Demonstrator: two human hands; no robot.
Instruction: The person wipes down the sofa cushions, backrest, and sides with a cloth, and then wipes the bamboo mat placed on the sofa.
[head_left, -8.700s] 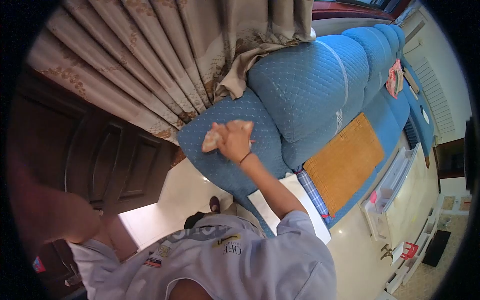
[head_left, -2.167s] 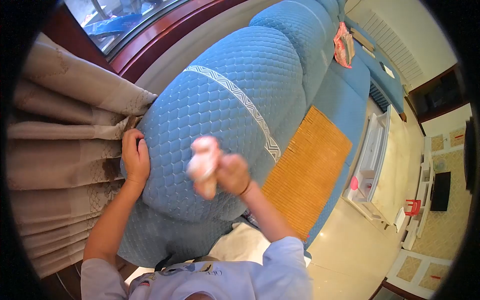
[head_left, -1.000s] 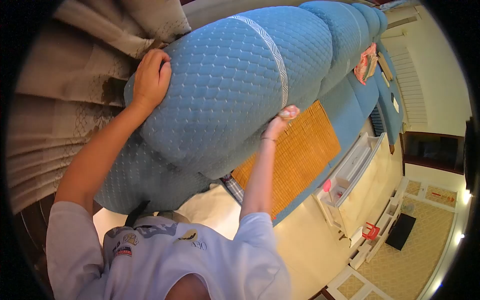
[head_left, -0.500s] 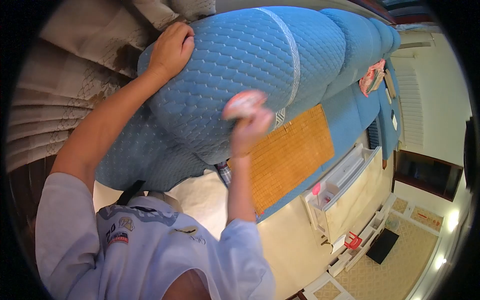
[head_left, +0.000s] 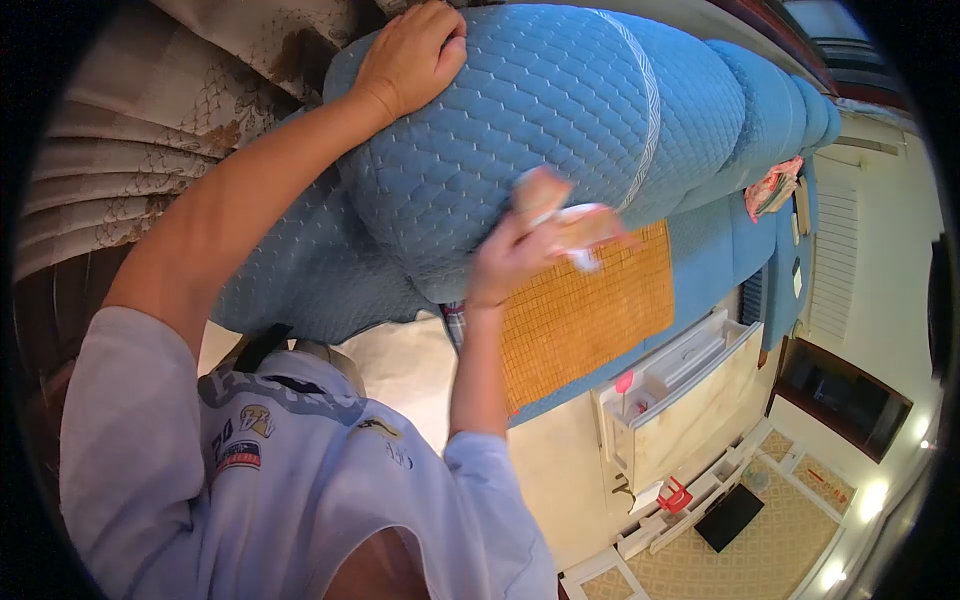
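My left hand (head_left: 415, 58) presses on the top edge of the blue quilted sofa backrest (head_left: 450, 130), with its fingers curled over it. In my right hand (head_left: 510, 262) is a pink, orange and white cloth (head_left: 588, 228), smeared by motion. One bunched part of the cloth stands up above the fingers and another part flares off to the right. The right hand is close to the front face of the backrest; whether the cloth touches it I cannot tell.
A woven bamboo mat (head_left: 590, 320) lies on the sofa seat. Farther along the sofa is a pink patterned cloth (head_left: 773, 188). A pale coffee table (head_left: 690, 400) with an open compartment stands beside the seat. Patterned curtains (head_left: 130, 150) hang at the left.
The right hand has moved slightly, and the cloth has swung out to the right, toward the mat. My left hand stays on the backrest. The view has shifted somewhat.
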